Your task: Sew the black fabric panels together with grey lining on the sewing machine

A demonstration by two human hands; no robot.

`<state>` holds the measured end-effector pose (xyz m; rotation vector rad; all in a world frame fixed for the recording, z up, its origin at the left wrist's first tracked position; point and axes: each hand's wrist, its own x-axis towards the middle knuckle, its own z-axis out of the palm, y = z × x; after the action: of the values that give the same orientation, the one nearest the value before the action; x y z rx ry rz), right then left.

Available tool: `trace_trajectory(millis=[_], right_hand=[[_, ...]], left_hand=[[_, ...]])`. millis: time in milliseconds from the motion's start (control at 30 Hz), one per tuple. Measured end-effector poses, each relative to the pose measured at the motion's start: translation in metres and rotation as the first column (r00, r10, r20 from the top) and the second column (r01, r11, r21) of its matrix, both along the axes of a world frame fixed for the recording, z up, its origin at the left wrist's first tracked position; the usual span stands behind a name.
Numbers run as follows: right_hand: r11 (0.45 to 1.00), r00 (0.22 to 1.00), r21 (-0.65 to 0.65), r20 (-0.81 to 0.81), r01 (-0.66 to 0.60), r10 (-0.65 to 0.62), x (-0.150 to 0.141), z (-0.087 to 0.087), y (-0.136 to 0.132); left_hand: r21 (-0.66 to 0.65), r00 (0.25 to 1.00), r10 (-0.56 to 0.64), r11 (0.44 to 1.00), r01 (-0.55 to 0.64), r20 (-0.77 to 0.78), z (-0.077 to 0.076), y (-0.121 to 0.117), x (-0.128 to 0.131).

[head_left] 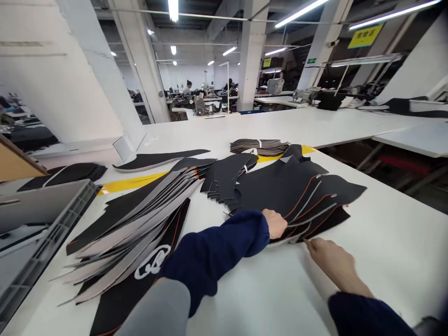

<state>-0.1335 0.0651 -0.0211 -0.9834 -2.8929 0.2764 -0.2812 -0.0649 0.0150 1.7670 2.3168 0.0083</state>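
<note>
A fanned stack of black cut fabric pieces [301, 191] with grey and orange edges lies on the white table [385, 242]. My left hand [276, 223] rests on the near edge of this stack, fingers curled under or into the pieces. My right hand [327, 254] lies beside the stack's near corner, its fingertips pinching the edge of the lowest pieces. To the left, a long spread of black and grey fabric strips [140, 224] lies under my left forearm, one piece bearing a white logo [153, 262].
A grey plastic crate [42, 233] stands at the left. A smaller bundle of dark pieces [259, 146] and a curved black piece [157, 159] lie farther back by yellow tape [129, 183]. Sewing machines and seated people are in the background. The table edge drops off at the right.
</note>
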Motion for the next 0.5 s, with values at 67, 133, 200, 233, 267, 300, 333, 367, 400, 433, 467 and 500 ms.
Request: trace_trajectory(millis=[67,133,200,233,267,300,333,367,400,433,467,500], right_hand=[[0.957,0.995,0.275,-0.026,-0.091,0.101,0.001,0.019,0.013],[0.823,0.931,0.5,-0.082,-0.27,0.355,-0.007,0.03,0.019],[0.66,0.817,0.595,-0.01,-0.458,0.576,-0.024,0.033,0.023],[0.602,0.774,0.591,0.062,-0.537,0.63,-0.035,0.033,0.026],[0.576,0.752,0.56,0.136,-0.596,0.645,-0.045,0.033,0.029],[0.583,0.747,0.512,0.201,-0.631,0.633,-0.054,0.034,0.032],[0.612,0.747,0.446,0.252,-0.654,0.615,-0.062,0.035,0.036],[0.647,0.741,0.363,0.289,-0.671,0.606,-0.069,0.038,0.04],[0.675,0.729,0.278,0.309,-0.683,0.61,-0.074,0.041,0.043],[0.69,0.717,0.211,0.313,-0.692,0.623,-0.078,0.045,0.047],[0.688,0.701,0.166,0.305,-0.706,0.645,-0.08,0.048,0.05],[0.68,0.694,0.169,0.299,-0.714,0.655,-0.082,0.05,0.052]], left_hand=[[-0.037,0.989,-0.083,0.995,0.088,0.125,0.006,0.0,-0.028],[0.006,0.985,0.051,0.999,-0.052,0.163,0.016,-0.004,-0.069],[0.142,0.936,0.344,0.926,-0.351,0.068,0.024,-0.013,-0.117],[0.205,0.891,0.454,0.871,-0.447,0.017,0.026,-0.019,-0.141],[0.239,0.853,0.522,0.83,-0.504,-0.016,0.025,-0.026,-0.163],[0.242,0.822,0.569,0.803,-0.545,-0.035,0.022,-0.033,-0.182],[0.224,0.799,0.6,0.786,-0.576,-0.048,0.017,-0.039,-0.197],[0.204,0.78,0.622,0.773,-0.6,-0.061,0.01,-0.043,-0.21],[0.181,0.768,0.636,0.766,-0.617,-0.075,0.003,-0.047,-0.219],[0.16,0.762,0.642,0.764,-0.625,-0.09,-0.004,-0.048,-0.225],[0.141,0.761,0.64,0.767,-0.626,-0.106,-0.011,-0.048,-0.229],[0.123,0.764,0.634,0.773,-0.622,-0.122,-0.016,-0.046,-0.231]])
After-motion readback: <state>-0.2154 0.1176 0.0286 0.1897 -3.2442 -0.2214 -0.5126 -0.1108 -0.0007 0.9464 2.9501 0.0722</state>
